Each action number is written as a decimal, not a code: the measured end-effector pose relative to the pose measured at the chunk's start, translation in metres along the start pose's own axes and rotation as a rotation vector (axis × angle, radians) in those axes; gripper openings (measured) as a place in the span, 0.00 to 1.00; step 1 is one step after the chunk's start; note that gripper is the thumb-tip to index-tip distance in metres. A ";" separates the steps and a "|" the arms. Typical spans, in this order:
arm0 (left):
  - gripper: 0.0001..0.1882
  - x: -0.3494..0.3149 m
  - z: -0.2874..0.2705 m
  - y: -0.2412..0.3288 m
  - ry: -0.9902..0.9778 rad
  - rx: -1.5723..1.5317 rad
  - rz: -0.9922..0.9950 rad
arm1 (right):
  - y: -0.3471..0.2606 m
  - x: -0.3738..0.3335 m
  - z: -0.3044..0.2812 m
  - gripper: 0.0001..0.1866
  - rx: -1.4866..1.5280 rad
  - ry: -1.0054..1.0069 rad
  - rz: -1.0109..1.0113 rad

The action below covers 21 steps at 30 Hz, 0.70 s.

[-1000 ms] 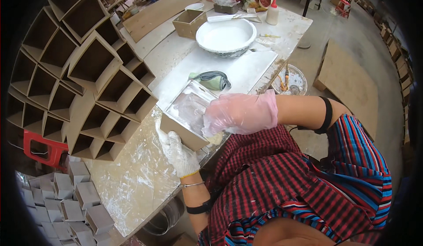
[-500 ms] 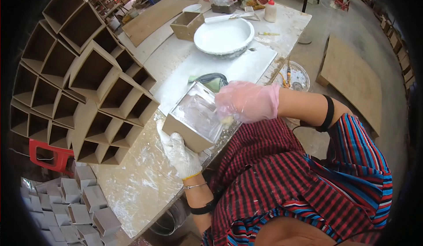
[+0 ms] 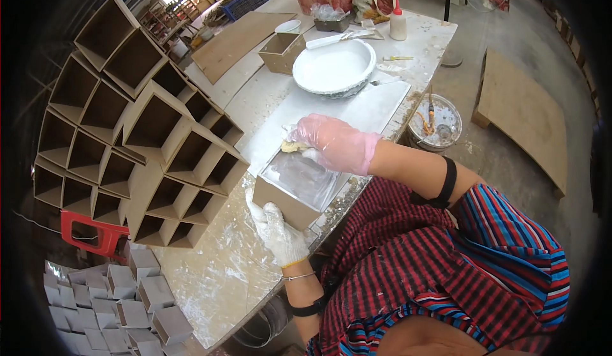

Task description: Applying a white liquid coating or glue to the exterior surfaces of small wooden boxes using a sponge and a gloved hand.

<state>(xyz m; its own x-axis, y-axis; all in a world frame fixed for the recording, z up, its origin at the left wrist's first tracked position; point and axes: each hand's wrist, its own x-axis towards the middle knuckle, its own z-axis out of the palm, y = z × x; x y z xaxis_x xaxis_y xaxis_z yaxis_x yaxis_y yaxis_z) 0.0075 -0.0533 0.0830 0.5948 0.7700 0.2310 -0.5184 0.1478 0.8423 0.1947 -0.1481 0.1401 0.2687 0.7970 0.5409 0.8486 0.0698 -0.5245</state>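
A small brown board box sits near the table's front edge, its upper side smeared with white paint. My left hand, in a white knit glove, grips the box at its near left side, thumb on the brown face. My right hand wears a thin pink plastic glove and is closed round a pale yellow sponge. Hand and sponge are at the far edge of the painted side. Beyond them stands a wide white bowl of white paint, a flat white scraper lying across its far rim.
Stacked brown open boxes rise on the left, above a red plastic stool and several small grey boxes. A squeeze bottle with a red tip stands at the back. A bucket sits beyond the table's right edge.
My right hand has moved from the box's right side to its far edge with the sponge. The green cloth behind the box is now out of sight. My left hand keeps its grip.
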 end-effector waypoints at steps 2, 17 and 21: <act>0.33 0.001 -0.004 -0.003 -0.001 -0.024 0.020 | -0.003 -0.006 -0.004 0.23 0.041 -0.028 -0.030; 0.39 -0.002 -0.001 0.000 -0.002 0.020 0.000 | -0.038 -0.003 0.017 0.19 0.164 0.079 -0.052; 0.38 -0.001 -0.006 -0.002 -0.016 0.011 0.017 | -0.047 -0.001 0.010 0.22 0.309 0.006 -0.182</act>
<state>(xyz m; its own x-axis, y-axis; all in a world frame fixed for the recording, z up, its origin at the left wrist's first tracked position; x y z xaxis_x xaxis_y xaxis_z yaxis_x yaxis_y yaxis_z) 0.0048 -0.0507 0.0785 0.5958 0.7622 0.2531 -0.5220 0.1280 0.8433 0.1498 -0.1461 0.1572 0.1294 0.7516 0.6469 0.7051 0.3890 -0.5929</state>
